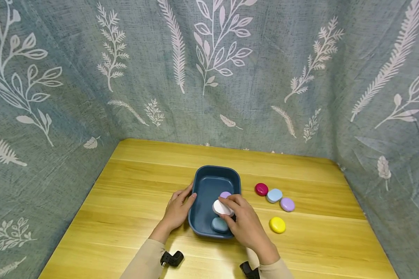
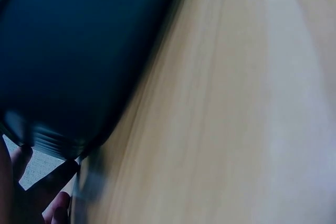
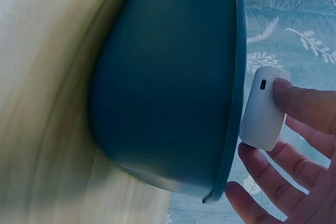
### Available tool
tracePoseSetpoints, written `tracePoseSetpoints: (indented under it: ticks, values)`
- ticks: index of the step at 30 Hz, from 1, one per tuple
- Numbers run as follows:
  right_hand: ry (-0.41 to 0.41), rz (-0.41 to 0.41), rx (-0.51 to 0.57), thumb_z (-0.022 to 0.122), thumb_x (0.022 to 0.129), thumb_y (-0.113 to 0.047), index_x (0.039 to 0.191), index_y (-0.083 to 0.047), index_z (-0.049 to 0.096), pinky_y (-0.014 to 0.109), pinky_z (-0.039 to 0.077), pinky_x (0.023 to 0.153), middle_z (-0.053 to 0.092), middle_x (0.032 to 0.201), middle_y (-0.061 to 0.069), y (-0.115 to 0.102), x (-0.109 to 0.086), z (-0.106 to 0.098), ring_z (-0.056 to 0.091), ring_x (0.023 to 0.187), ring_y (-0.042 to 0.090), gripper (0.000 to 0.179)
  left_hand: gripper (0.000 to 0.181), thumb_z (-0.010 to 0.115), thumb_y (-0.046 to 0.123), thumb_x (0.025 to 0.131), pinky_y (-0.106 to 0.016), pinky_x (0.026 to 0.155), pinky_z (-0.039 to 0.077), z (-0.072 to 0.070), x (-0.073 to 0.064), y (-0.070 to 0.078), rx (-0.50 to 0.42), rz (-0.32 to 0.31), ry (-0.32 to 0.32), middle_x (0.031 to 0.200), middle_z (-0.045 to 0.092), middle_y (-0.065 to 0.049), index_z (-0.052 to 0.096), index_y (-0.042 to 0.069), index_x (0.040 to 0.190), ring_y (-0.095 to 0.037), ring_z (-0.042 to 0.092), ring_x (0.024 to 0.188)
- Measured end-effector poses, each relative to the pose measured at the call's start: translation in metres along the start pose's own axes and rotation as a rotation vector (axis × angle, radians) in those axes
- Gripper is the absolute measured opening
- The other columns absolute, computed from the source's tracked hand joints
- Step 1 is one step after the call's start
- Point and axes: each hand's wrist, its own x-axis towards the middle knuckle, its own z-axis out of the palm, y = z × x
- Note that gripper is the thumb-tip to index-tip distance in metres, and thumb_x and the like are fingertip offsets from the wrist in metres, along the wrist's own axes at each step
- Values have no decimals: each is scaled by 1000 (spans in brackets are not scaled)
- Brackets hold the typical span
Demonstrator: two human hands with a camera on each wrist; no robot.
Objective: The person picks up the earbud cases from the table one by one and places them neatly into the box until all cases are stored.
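My right hand (image 1: 246,221) pinches a white earbud case (image 1: 222,208) over the right side of a dark blue plastic bin (image 1: 203,228). In the right wrist view the white case (image 3: 262,109) shows a small charging port and sits just above the rim, thumb on one side and fingers on the other. Inside the bin lie a purple rounded case (image 1: 225,195), partly hidden, and a grey-blue one (image 1: 219,225). At the bin's left wall rests my left hand (image 1: 178,208), its thumb at the rim and fingers extended along the outside.
Right of the bin a dark red case (image 1: 261,189), a light blue case (image 1: 274,195) and a purple case (image 1: 287,204) lie in a slanting row. A yellow case (image 1: 277,224) lies nearer. Patterned cloth (image 1: 209,116) surrounds the wooden table (image 1: 136,186).
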Motion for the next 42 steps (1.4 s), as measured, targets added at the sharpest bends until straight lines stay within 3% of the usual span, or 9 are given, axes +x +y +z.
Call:
tracePoseSetpoints:
  ticks: [10,18,28,42]
  values:
    - [-22,-41,9,84,88,-17,134,-15,71,31,54,85,65,120,-1,-2,1,9,62,104,15,48,56,44,62,105,-60,114,32,0,1,-1,28,17,10,150,58,-3,41,43,158,-27,42,144]
    - [-35,-72,17,84,89,-18,134,-14,71,35,54,90,65,121,-2,-4,3,18,62,109,16,47,56,44,64,105,-60,115,31,-1,-1,1,15,3,-2,150,56,-4,40,45,157,-27,41,145]
    - [-62,-55,15,85,88,-22,134,-16,71,33,54,87,64,119,-4,-7,5,29,61,103,10,49,55,44,63,105,-60,115,32,-1,0,1,22,9,-1,150,57,-4,40,46,157,-26,42,145]
    - [-90,-53,-26,85,87,-24,133,-17,71,38,53,90,65,116,-5,-11,7,42,63,105,13,48,56,44,64,104,-60,114,33,-2,0,3,22,2,-1,151,55,-4,39,46,158,-25,42,145]
